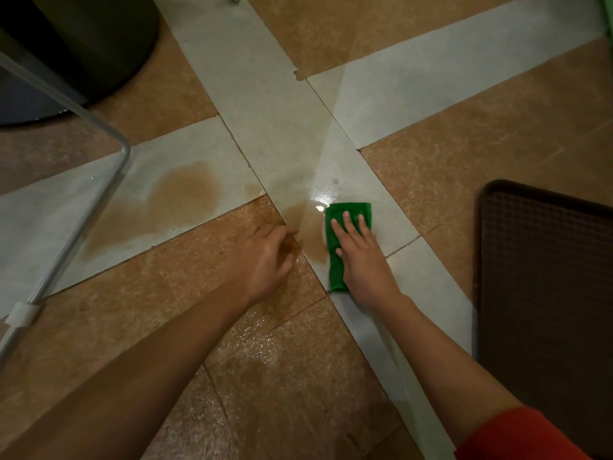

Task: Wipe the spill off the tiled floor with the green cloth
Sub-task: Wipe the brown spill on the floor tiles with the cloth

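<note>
A folded green cloth (pixel 337 250) lies flat on the tiled floor (pixel 447 180) at the right edge of a brown spill. My right hand (pixel 360 257) presses on the cloth with straight, spread fingers. The brown spill (pixel 185 197) spreads over a pale tile to the left, and a second patch of it (pixel 310 234) reaches the cloth. My left hand (pixel 265 260) hovers over or rests on the floor just left of that patch, fingers loosely curled and holding nothing.
A dark brown mat (pixel 547 293) lies on the right. A bent metal tube frame (pixel 83 207) with a white foot stands on the left. A dark round base (pixel 76 51) sits at the top left.
</note>
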Available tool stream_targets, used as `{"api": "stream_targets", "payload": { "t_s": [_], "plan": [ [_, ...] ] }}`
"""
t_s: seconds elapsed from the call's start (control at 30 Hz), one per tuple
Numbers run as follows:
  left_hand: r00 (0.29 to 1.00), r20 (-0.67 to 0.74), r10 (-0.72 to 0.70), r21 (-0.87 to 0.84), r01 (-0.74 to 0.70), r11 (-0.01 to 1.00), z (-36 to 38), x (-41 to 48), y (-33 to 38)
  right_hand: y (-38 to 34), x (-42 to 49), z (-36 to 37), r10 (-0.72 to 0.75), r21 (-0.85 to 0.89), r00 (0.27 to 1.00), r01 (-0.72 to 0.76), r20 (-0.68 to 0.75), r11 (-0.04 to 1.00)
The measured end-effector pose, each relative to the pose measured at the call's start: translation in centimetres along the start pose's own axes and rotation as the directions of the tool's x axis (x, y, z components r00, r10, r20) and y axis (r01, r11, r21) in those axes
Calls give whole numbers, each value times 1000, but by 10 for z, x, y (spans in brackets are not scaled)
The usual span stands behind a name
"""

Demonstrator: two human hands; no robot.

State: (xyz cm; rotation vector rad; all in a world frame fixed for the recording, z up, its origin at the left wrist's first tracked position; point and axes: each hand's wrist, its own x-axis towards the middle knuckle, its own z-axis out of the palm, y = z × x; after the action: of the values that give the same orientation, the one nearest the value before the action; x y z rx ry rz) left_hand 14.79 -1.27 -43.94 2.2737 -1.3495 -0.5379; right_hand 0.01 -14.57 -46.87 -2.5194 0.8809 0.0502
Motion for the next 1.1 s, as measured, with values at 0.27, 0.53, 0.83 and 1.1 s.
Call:
{"api": "stream_targets", "payload": {
  "t_s": [0.27,0.53,0.83,1.1],
  "plan": [
    [999,6,-49,85,48,995,-3,2,-3,-13,24,-1,49,44,999,-50,12,998],
    [989,-122,-84,272,115,955,-13,-9,-15,4,13,2,182,132,977,-167,-112,977],
    [991,-101,-90,322,118,939,-13,-11,-13,-10,12,6,-26,72,999,30,-47,997],
    [992,-98,-76,333,104,937,-12,-12,-16,-17,38,1,152,148,987,-142,-54,979]
  ]
}}
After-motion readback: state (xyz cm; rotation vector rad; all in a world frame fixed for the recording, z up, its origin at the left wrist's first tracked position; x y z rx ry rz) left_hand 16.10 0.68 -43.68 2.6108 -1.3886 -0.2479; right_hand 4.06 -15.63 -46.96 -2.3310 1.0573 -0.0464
